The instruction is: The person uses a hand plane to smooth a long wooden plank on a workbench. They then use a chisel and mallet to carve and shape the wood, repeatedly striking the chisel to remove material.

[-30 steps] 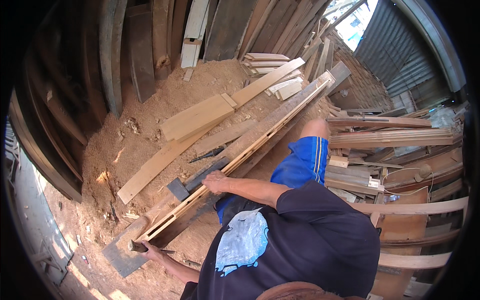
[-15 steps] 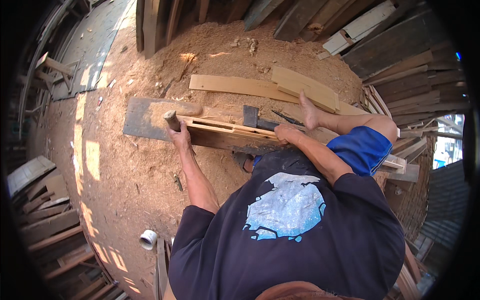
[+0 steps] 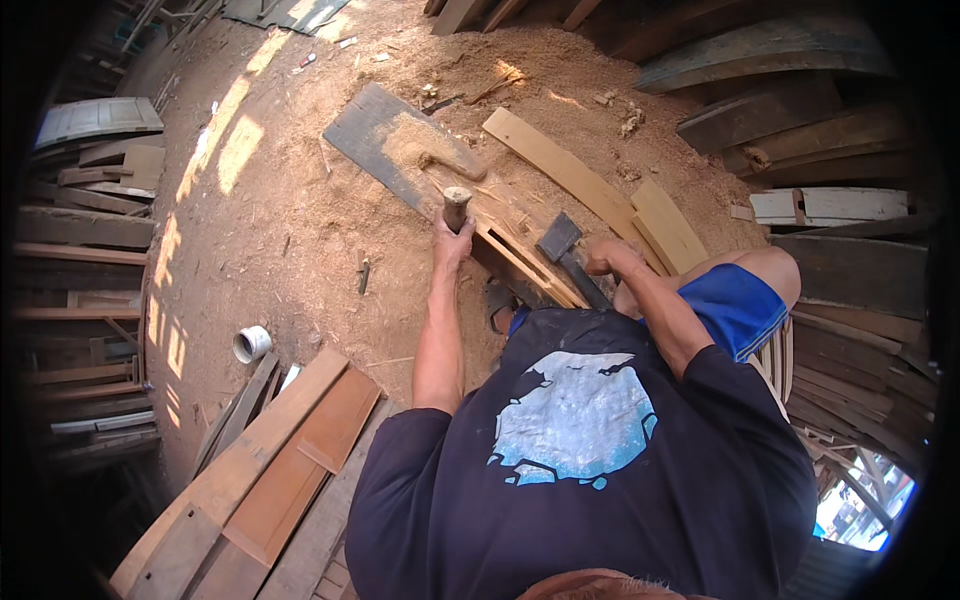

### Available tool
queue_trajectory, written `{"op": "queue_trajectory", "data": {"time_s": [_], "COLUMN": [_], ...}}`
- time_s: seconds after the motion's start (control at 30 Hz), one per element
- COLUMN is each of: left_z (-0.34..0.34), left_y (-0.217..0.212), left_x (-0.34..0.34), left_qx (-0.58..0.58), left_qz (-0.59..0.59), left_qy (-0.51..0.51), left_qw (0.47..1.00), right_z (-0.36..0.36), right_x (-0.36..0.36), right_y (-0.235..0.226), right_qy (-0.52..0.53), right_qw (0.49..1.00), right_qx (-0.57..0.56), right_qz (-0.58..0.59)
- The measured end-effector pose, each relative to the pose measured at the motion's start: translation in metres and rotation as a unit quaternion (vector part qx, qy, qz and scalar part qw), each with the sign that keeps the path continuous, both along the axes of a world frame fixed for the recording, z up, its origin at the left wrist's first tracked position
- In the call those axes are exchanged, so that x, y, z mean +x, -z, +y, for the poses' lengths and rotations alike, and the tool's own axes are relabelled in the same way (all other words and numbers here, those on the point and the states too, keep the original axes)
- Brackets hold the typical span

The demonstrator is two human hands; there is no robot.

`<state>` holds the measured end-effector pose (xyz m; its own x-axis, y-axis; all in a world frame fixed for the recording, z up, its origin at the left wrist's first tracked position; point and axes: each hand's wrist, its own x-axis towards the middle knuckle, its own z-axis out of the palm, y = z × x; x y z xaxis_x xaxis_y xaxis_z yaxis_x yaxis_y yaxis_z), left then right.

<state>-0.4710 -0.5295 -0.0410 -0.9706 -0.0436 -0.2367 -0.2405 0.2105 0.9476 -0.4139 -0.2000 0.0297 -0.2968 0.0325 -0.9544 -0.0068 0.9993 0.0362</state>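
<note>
My left hand is wrapped around a thick, round wooden handle standing upright at the far end of a pale slotted timber. Whatever blade this handle may have is hidden. The timber, with long narrow slots, lies on a dark plank strewn with sawdust. Beside the slots rests a hammer with a dark, blocky head, its handle pointing back toward my lap. Just right of the hammer, my right hand is closed with fingers curled down; what it holds, if anything, is hidden.
Pale boards lie on shavings beyond my right hand. My bent right leg is beside them. Reddish-brown panels lie at lower left near a white cylinder. Stacked lumber lines the right side.
The view has turned, so the plank now slants. My right hand has left the slotted timber and hammer handle and moved rightward. My left hand still grips the wooden handle.
</note>
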Motion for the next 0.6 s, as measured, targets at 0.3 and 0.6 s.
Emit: {"op": "queue_trajectory", "data": {"time_s": [0.3, 0.6], "left_z": [0.004, 0.022], "left_y": [-0.012, -0.038], "left_x": [0.004, 0.013], "left_qx": [0.005, -0.023], "left_qz": [-0.008, -0.013], "left_qy": [-0.025, 0.001], "left_qw": [1.0, 1.0], "right_z": [-0.038, -0.027], "right_x": [0.047, 0.059], "right_y": [0.033, 0.044], "right_qy": [0.116, 0.178], "right_qw": [0.978, 0.94], "right_qx": [-0.025, -0.05], "right_qz": [0.174, 0.288]}}
